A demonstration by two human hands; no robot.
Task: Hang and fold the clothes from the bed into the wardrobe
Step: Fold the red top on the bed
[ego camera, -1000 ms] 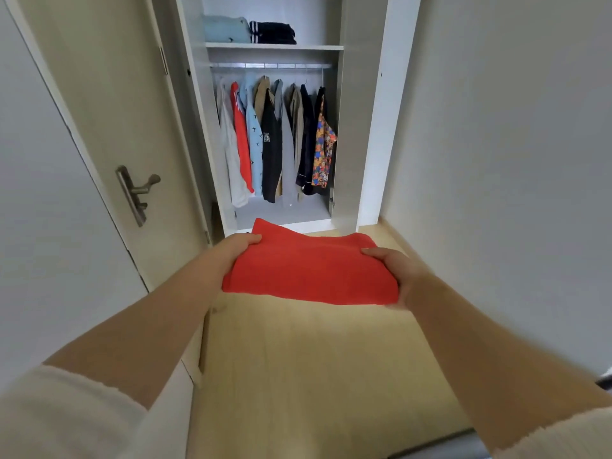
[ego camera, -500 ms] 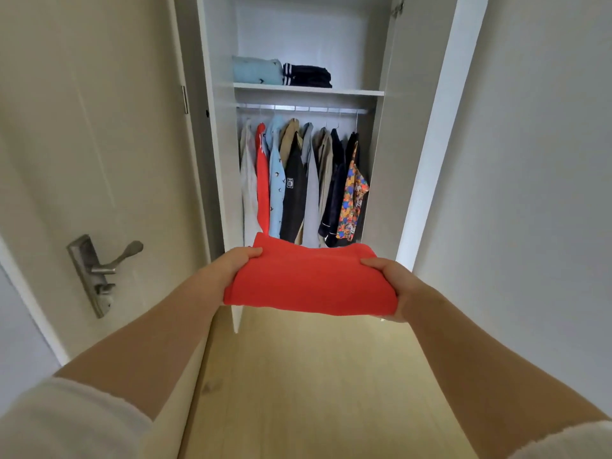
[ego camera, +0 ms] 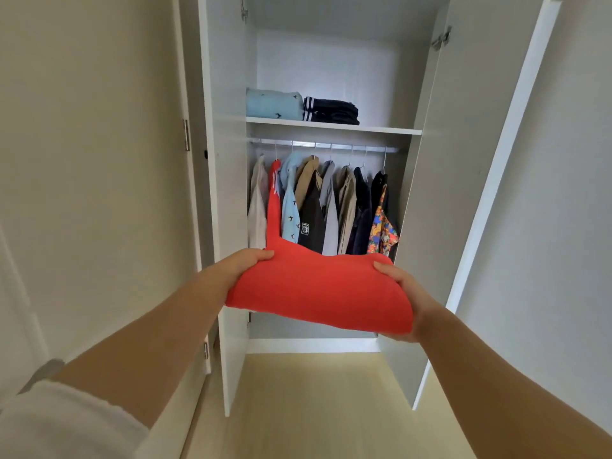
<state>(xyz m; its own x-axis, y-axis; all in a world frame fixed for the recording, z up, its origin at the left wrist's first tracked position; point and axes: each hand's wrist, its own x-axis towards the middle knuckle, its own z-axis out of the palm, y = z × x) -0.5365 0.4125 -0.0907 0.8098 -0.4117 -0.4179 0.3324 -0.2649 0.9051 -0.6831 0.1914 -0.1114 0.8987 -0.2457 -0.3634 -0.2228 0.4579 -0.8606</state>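
A folded red garment (ego camera: 318, 289) is held flat in front of the open white wardrobe (ego camera: 228, 193). My left hand (ego camera: 245, 261) grips its left edge and my right hand (ego camera: 402, 293) grips its right edge, thumbs on top. Inside, the shelf (ego camera: 390, 130) carries a folded light-blue garment (ego camera: 274, 103) and a folded dark navy garment (ego camera: 331, 110), with bare shelf to their right. Below the shelf, several shirts and jackets (ego camera: 318, 207) hang from a metal rail (ego camera: 323, 145). The bed is out of view.
Both wardrobe doors stand open, the left door (ego camera: 228, 342) and the right door (ego camera: 440, 193). A beige room door (ego camera: 92, 160) is at the left, a grey wall (ego camera: 546, 210) at the right. Light wooden floor (ego camera: 314, 409) lies below.
I have come closer to the wardrobe and the view has tilted up. The red garment rose with both hands, from floor level in view to the height of the hanging clothes.
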